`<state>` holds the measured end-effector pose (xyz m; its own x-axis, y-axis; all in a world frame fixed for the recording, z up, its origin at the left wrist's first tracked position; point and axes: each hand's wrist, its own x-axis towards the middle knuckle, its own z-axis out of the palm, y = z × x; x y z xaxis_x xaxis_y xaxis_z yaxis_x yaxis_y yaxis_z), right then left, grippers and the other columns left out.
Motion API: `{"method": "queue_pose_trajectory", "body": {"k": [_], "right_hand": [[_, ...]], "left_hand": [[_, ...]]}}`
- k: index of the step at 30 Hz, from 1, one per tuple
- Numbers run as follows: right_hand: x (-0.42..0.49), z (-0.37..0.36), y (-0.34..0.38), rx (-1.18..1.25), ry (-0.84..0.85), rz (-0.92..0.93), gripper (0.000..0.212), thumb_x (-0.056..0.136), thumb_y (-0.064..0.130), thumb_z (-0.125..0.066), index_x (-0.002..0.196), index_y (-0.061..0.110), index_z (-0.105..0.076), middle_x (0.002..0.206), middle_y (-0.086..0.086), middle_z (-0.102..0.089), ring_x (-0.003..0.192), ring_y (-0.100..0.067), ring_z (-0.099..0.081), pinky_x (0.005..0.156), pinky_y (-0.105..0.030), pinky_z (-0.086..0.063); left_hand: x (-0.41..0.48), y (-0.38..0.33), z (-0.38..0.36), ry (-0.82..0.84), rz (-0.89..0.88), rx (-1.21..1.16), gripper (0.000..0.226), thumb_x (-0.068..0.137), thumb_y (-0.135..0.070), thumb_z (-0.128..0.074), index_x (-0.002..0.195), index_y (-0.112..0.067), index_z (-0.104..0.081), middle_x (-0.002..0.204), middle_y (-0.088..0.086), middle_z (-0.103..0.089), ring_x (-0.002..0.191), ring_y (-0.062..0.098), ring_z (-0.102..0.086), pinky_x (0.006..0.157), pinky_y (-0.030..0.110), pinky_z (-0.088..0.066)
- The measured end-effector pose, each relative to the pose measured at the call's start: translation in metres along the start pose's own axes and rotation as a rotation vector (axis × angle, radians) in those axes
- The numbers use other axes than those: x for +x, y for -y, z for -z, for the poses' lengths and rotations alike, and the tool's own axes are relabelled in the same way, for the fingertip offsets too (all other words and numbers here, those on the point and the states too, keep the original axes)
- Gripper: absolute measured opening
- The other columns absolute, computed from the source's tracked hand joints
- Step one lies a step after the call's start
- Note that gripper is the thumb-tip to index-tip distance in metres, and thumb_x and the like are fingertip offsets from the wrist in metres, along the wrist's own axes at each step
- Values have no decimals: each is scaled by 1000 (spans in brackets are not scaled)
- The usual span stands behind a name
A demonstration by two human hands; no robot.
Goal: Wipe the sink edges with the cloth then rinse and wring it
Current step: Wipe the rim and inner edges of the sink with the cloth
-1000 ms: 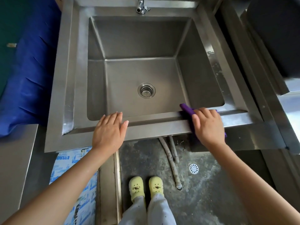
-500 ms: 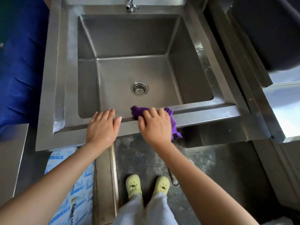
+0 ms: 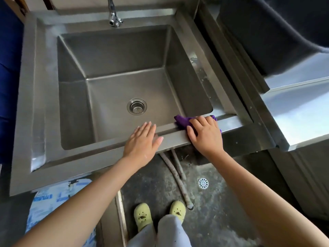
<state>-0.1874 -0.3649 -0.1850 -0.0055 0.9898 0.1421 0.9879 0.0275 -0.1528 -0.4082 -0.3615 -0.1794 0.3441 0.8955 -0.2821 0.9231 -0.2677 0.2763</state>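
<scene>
**Two hands on the sink's front edge, cloth under the right**

Both hands lie on the front rim of the steel sink (image 3: 46, 86), near each other but apart. The right hand (image 3: 204, 134) covers a purple cloth (image 3: 181, 121). Its fingers bend over the bunched fabric and press it onto the inner ledge of the rim, with the thumb stretched out to the left on the outer strip. That grip is closed over the cloth, not wide. Most of the cloth is hidden under the palm. One fold sticks out to the left of the fingers and hangs a little over the basin, and a small bit shows at the right.

The left hand (image 3: 142, 139) lies flat on the same rim with fingers straight and together, pointing toward the basin. Its grip is open and holds nothing.

In the basin floor sits a round drain (image 3: 136, 106). A tap (image 3: 114, 18) stands at the back rim, pointing down. Right of the sink is a steel table (image 3: 299, 111).

Below the rim, two hoses (image 3: 176, 173) run down to the concrete floor, near a white floor drain (image 3: 203, 183). The person's pale green shoes (image 3: 142, 215) stand beside them.
</scene>
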Motion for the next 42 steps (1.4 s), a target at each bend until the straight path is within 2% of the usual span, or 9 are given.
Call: {"method": "queue_pose_trajectory", "body": {"k": [10, 16, 19, 23, 28, 31, 33, 37, 42], "right_hand": [[28, 10, -38, 52, 116, -231, 42, 95, 41, -34, 121, 18, -57, 120, -7, -57, 112, -31, -49, 99, -40, -35], [45, 13, -44, 42, 141, -310, 37, 97, 35, -37, 112, 10, -59, 113, -10, -55, 101, -32, -46, 88, -40, -36], [60, 19, -44, 226, 84, -450, 34, 96, 32, -41, 111, 6, -58, 110, -13, -55, 103, -32, -49, 88, -37, -37], [82, 37, -24, 769, 3, -598, 32, 96, 27, -44, 115, 5, -58, 118, -12, -57, 104, -16, -50, 82, -15, -31], [90, 55, -25, 951, 190, -484, 38, 100, 25, -32, 121, 8, -57, 120, -3, -60, 119, -21, -52, 97, -24, -35], [76, 31, -59, 338, 125, -296, 61, 93, 47, -26, 136, 8, -45, 143, -15, -45, 136, -34, -35, 112, -40, -24], [65, 15, -77, 86, 270, -284, 70, 90, 56, -22, 144, 11, -32, 156, -15, -21, 145, -35, -12, 117, -48, -10], [51, 1, -83, 25, 227, -284, 74, 90, 55, -19, 147, 9, -22, 158, -10, -10, 147, -28, -2, 118, -46, -5], [43, 0, -78, 97, 72, -417, 66, 92, 47, -30, 147, 11, -20, 157, -12, -16, 146, -25, -13, 117, -41, -9]], "left_hand": [[40, -45, -7, 60, -89, 31, 67, 95, -52, -16, 148, -12, -7, 158, 5, -7, 146, 14, -2, 117, 28, 1], [49, -49, 3, 102, -60, -147, 63, 96, -47, -25, 147, -13, -13, 157, 5, -15, 145, 16, -10, 117, 28, -7], [68, -71, 24, 76, -4, -472, 54, 97, -37, -36, 146, -17, -23, 153, 4, -29, 140, 16, -27, 111, 25, -21], [108, -116, 47, 245, 221, -1422, 46, 97, -30, -42, 142, -24, -34, 144, 1, -43, 127, 14, -46, 107, 26, -32], [140, -122, 49, 257, 368, -1721, 33, 95, -18, -45, 128, -22, -50, 116, 10, -63, 103, 25, -62, 95, 41, -47], [158, -108, 43, 127, 419, -1667, 33, 94, -18, -48, 127, -24, -50, 120, 10, -63, 104, 26, -62, 98, 44, -46], [172, -106, 42, 17, 375, -1512, 37, 94, -21, -50, 129, -29, -48, 131, 6, -56, 114, 23, -57, 104, 42, -42], [196, -115, 37, -73, 78, -901, 47, 96, -20, -45, 141, -21, -35, 141, 5, -47, 128, 21, -45, 102, 22, -31], [207, -135, -1, 48, -211, -359, 52, 96, -21, -41, 145, -25, -23, 158, 6, -9, 144, 27, -10, 117, 36, -15]]}}
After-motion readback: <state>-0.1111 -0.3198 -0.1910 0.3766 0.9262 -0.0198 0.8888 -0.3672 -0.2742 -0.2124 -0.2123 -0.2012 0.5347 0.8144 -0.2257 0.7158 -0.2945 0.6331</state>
